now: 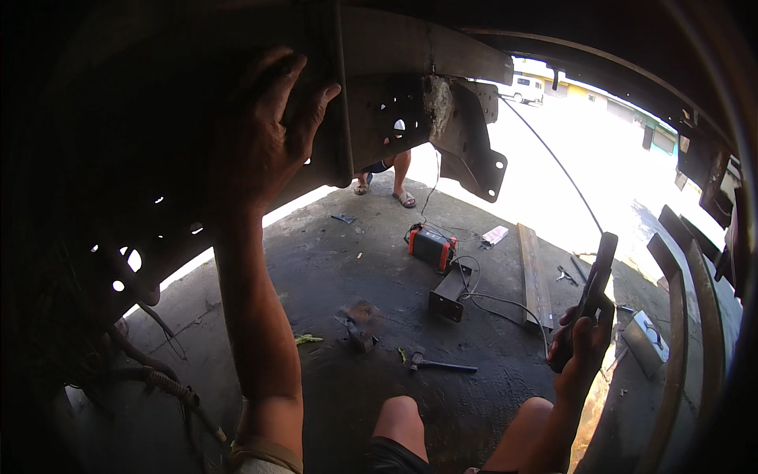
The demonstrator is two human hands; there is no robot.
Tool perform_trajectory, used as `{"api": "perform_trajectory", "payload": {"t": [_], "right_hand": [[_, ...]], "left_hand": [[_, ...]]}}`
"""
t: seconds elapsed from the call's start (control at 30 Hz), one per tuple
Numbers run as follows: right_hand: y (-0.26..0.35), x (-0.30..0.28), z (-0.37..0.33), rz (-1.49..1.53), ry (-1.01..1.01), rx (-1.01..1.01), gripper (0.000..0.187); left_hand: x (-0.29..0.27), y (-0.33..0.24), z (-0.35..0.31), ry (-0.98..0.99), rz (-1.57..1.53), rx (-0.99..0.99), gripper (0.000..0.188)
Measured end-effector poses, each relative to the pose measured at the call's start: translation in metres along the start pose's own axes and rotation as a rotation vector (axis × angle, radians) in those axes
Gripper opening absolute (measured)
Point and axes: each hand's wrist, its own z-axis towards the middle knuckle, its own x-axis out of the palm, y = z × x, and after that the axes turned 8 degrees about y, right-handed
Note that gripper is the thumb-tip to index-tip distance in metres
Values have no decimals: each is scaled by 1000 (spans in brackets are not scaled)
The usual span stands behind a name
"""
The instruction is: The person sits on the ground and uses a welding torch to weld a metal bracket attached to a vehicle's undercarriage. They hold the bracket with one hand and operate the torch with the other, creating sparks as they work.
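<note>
My left hand [276, 130] is raised to the dark steel vehicle frame [379, 110], beside a thin upright bar [343, 95]. Its fingers are spread and hold nothing; whether the palm touches the metal is lost in shadow. In my right hand [580, 344], at the lower right, is a dark welding electrode holder [598, 276]. A long thin welding rod [553, 154] runs from its tip up towards a bracket [474, 150] with holes on the frame. From the holder's lower end a cable [505, 302] leads back across the floor.
A red and black welding machine [432, 246] stands on the concrete by a steel bracket piece [452, 292]. A hammer [438, 364], a long metal bar [534, 276] and a metal box [646, 342] lie around. Another person's legs [401, 170] show beyond the frame. Hoses [170, 385] hang at left.
</note>
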Motion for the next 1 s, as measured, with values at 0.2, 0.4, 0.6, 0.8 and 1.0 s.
{"api": "perform_trajectory", "payload": {"t": [0.2,0.4,0.6,0.8,1.0], "right_hand": [[-1,-2,21,-22,-13,-30,59],[-3,-2,33,0,-36,-61,45],[-5,-8,33,14,-12,-34,61],[0,-6,36,15,22,-48,62],[-2,-11,34,-18,-16,-52,64]], "left_hand": [[3,-6,6,-104,-30,55,36],[-2,0,7,-107,-44,85,20],[-5,-7,7,-119,-43,101,24],[-8,-6,-4,-239,-212,128,25],[-50,-115,-70,-462,-1097,-16,18]]}}
